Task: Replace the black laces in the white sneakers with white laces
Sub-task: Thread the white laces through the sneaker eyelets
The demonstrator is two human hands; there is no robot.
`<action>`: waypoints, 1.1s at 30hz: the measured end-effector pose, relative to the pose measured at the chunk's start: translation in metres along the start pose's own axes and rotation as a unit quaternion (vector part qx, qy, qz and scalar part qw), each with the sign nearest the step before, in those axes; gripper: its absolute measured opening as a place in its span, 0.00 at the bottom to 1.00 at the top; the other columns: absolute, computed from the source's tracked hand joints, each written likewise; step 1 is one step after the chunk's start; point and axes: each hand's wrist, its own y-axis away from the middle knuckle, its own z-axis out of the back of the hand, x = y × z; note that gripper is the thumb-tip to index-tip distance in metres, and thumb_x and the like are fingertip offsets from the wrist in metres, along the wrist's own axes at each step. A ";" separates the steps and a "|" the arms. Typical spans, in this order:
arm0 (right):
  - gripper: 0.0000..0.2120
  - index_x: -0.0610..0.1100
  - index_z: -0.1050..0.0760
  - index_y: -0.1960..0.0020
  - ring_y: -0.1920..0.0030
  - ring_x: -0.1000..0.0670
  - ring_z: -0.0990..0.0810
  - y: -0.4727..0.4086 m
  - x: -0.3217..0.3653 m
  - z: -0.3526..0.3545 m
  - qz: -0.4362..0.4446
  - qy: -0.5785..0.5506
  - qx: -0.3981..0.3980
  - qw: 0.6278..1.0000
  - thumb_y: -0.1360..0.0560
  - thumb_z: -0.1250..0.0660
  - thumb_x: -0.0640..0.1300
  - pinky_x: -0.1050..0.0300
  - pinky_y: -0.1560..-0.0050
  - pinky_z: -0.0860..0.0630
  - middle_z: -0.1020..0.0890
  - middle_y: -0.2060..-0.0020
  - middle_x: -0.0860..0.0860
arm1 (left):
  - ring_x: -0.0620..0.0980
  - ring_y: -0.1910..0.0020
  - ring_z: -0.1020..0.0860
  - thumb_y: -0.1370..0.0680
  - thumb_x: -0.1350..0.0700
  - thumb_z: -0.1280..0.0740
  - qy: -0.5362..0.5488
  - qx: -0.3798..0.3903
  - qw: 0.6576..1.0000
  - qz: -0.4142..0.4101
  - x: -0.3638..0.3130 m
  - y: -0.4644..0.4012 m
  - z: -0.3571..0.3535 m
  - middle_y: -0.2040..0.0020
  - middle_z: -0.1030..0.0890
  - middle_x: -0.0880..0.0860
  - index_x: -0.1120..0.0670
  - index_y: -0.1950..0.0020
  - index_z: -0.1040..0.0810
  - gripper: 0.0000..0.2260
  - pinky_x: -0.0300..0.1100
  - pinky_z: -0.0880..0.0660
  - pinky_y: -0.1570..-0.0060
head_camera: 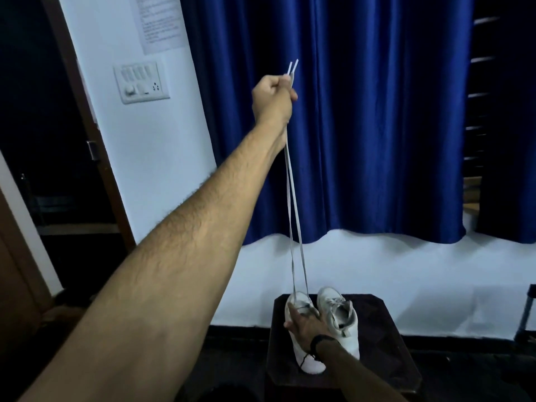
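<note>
Two white sneakers stand side by side on a dark wooden stool (385,352). My left hand (272,101) is raised high and grips both ends of a white lace (293,198), whose tips stick out above the fist. Both strands run taut down to the toe eyelets of the left sneaker (301,352). My right hand (304,322) rests on top of that sneaker and holds it down, with a black band at the wrist. The right sneaker (339,317) carries a white lace in its eyelets. A thin black cord hangs near my right wrist.
A dark blue curtain (362,126) hangs behind the stool against a white wall. A switch panel (141,82) and a sheet of paper are on the wall to the left, beside a dark doorway. The floor is dark.
</note>
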 end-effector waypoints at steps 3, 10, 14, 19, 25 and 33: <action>0.28 0.57 0.53 0.21 0.22 0.42 0.50 -0.001 0.001 0.002 0.002 0.003 -0.002 1.000 0.18 0.49 0.59 0.41 0.25 0.57 0.33 0.27 0.43 | 0.42 0.71 0.29 0.18 0.57 0.36 0.008 0.000 1.000 0.006 0.001 0.001 -0.001 0.70 0.23 0.49 0.55 0.55 0.23 0.07 0.44 0.31 0.57; 0.29 0.54 0.51 0.21 0.23 0.42 0.47 -0.005 -0.001 0.006 0.007 0.009 0.016 1.000 0.18 0.48 0.60 0.44 0.27 0.55 0.31 0.28 0.42 | 0.42 0.70 0.29 0.18 0.57 0.36 0.007 -0.006 1.000 0.014 -0.002 0.005 0.001 0.70 0.23 0.48 0.54 0.56 0.23 0.07 0.45 0.32 0.55; 0.29 0.54 0.49 0.21 0.24 0.41 0.44 -0.009 -0.001 0.005 0.004 0.028 0.011 1.000 0.19 0.48 0.61 0.43 0.27 0.56 0.31 0.28 0.42 | 0.42 0.70 0.28 0.18 0.56 0.37 0.000 -0.007 1.000 0.016 -0.002 0.006 0.003 0.70 0.22 0.48 0.55 0.55 0.23 0.07 0.46 0.29 0.53; 0.28 0.52 0.40 0.24 0.28 0.43 0.34 -0.006 0.002 0.014 0.009 0.049 -0.006 0.999 0.20 0.45 0.62 0.46 0.29 0.47 0.28 0.30 0.44 | 0.42 0.70 0.28 0.18 0.56 0.37 -0.006 -0.008 1.000 0.016 -0.003 0.007 0.006 0.69 0.22 0.48 0.55 0.55 0.23 0.07 0.44 0.31 0.55; 0.19 0.50 0.30 0.35 0.38 0.45 0.25 -0.019 0.006 0.037 -0.005 0.028 -0.114 0.993 0.22 0.41 0.57 0.47 0.36 0.37 0.22 0.40 0.47 | 0.42 0.73 0.30 0.18 0.56 0.37 -0.014 0.006 1.000 0.013 -0.002 0.009 0.010 0.68 0.22 0.49 0.55 0.55 0.23 0.07 0.38 0.32 0.67; 0.11 0.50 0.27 0.46 0.53 0.50 0.23 -0.030 0.010 0.079 -0.006 -0.295 -0.224 0.929 0.27 0.30 0.47 0.54 0.49 0.25 0.21 0.55 0.53 | 0.41 0.78 0.36 0.18 0.59 0.37 0.014 0.109 0.991 0.080 0.005 0.024 0.016 0.69 0.27 0.51 0.57 0.55 0.25 0.07 0.35 0.40 0.78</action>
